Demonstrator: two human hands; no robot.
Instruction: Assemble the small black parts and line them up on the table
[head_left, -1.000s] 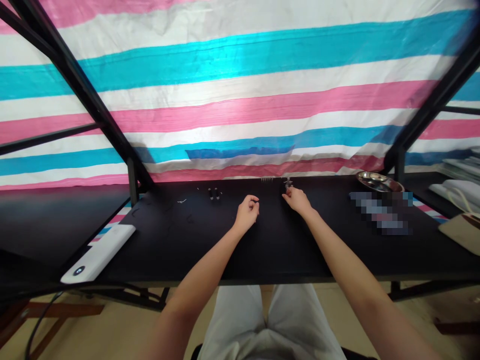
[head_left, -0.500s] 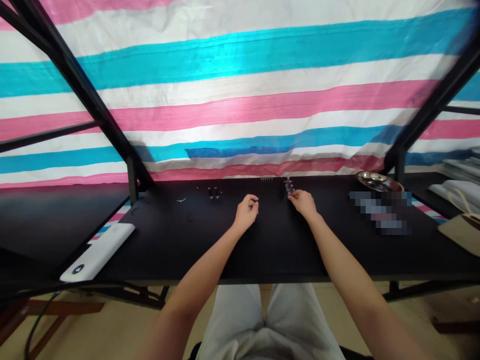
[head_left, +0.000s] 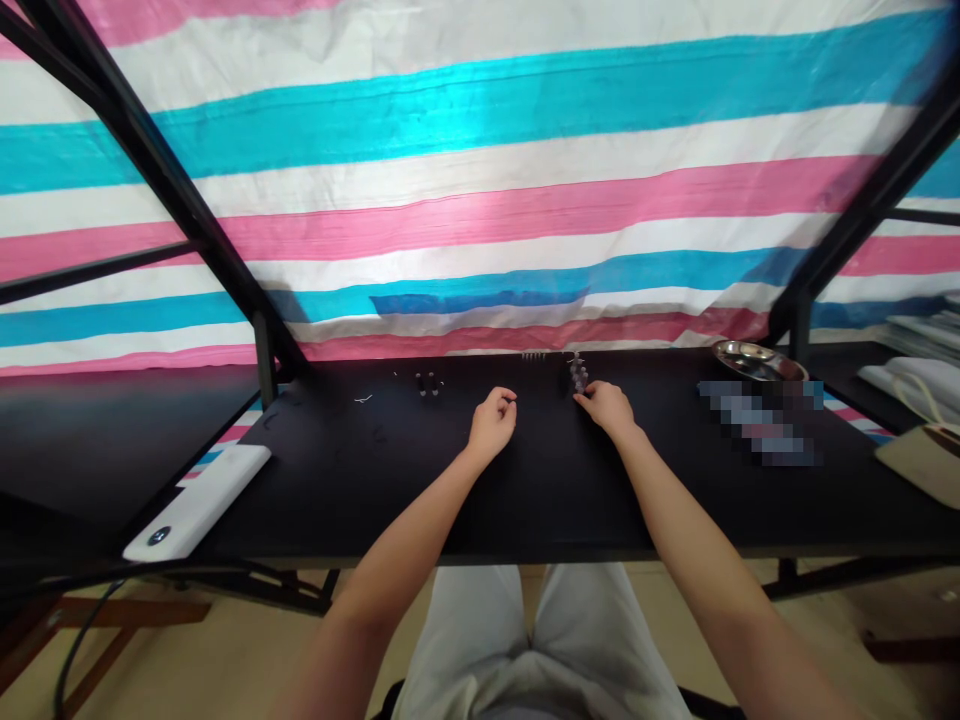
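"From the left?"
"White device [head_left: 199, 505] at the black table's [head_left: 337, 480] left edge, then a thin white scrap [head_left: 363, 399] and two small dark pieces [head_left: 421, 385] side by side."
"Next?"
"Left hand [head_left: 492, 420], fingers curled toward the thumb; tips meeting or not, cannot tell. Beyond, a row of small pale pieces [head_left: 533, 356]."
"After that?"
"Greyish cluster [head_left: 577, 373] near the far edge, right hand's [head_left: 608, 406] thumb and forefinger drawn together at its near end; clamped or not, cannot tell. Far right, a shiny dish [head_left: 761, 362]."

Bright glare on the striped sheet [head_left: 480, 180], dim black tabletop [head_left: 360, 480], stretched, soft outer edges.
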